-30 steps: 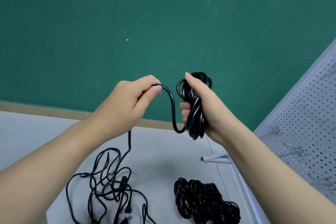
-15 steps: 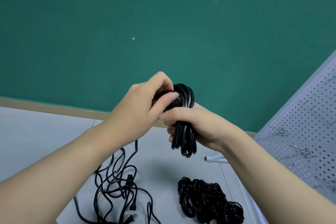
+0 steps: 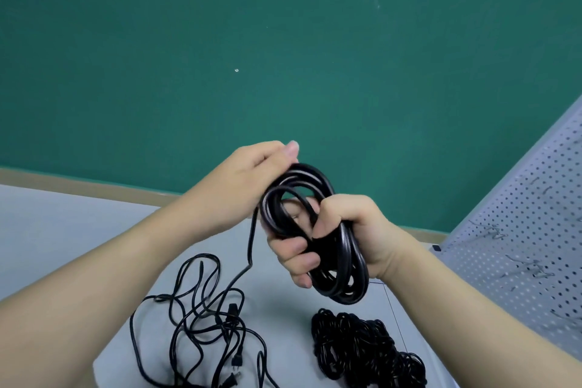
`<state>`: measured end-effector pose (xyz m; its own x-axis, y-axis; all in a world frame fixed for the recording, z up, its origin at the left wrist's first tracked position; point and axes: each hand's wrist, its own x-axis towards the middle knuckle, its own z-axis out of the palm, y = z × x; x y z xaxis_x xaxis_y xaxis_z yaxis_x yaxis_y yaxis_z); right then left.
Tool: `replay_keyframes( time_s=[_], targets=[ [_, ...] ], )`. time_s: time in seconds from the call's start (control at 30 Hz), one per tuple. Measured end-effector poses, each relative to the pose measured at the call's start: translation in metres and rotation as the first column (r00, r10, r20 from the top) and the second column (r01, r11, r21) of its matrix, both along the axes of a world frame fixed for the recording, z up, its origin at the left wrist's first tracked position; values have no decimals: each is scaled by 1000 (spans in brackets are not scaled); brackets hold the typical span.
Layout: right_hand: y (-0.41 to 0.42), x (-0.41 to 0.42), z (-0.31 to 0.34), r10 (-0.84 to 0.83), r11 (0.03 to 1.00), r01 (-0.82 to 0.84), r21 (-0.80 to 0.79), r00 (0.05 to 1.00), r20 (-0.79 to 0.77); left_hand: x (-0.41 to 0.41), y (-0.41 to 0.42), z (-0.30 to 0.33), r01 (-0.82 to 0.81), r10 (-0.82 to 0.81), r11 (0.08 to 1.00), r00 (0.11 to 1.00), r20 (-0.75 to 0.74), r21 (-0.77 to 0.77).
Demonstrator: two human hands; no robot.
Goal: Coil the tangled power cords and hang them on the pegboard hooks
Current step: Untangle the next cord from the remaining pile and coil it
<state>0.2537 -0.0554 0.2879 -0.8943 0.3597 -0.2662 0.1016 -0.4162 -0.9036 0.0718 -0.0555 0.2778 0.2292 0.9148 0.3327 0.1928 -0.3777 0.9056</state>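
My right hand [image 3: 352, 230] grips a black coil of power cord [image 3: 340, 264] held above the table, fingers curled through its middle. My left hand [image 3: 252, 183] holds the cord's free strand against the top of the coil. That strand [image 3: 250, 249] drops from my left hand to a loose tangle of black cords [image 3: 204, 324] with plugs on the grey table. A grey pegboard [image 3: 519, 246] with wire hooks leans at the right.
A dense pile of thin black cable [image 3: 356, 350] lies on the table [image 3: 63, 230] below my right hand. A green wall [image 3: 283, 57] rises behind the table. The pegboard's foot [image 3: 436, 248] sits at the table's far right.
My left hand has carried the strand over the coil's top, laying another loop. My right hand has turned and lowered, and the coil now hangs tilted to the lower right.
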Motion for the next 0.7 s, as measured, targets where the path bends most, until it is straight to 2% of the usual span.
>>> replay_keyframes(
  time_s=[0.07,0.13,0.23,0.3,0.4,0.57,0.63,0.7],
  targets=[
    [2,1,6,-84,996,80,-38,990,-110,9,2,-9,-76,85,989,994,65,-130],
    [4,5,20,-259,966,253,-58,945,-199,22,4,-23,-83,93,976,995,44,-202],
    [7,15,34,-533,837,547,21,823,-196,32,1,-33,-108,104,984,994,-35,-143],
    [8,18,32,-622,759,642,110,765,-167,29,-1,-28,-155,149,986,985,-91,-66],
    [6,15,24,-656,715,678,170,735,-171,27,-4,-23,-133,132,991,986,-97,-2],
    [4,14,22,-618,707,651,278,759,-205,39,-23,-20,-48,44,997,996,84,52],
    [3,12,20,-630,705,653,277,756,-180,42,-26,-23,-33,27,997,996,86,75],
    [2,9,17,-645,698,666,265,745,-173,41,-24,-25,-37,35,995,999,22,90]
  ],
)
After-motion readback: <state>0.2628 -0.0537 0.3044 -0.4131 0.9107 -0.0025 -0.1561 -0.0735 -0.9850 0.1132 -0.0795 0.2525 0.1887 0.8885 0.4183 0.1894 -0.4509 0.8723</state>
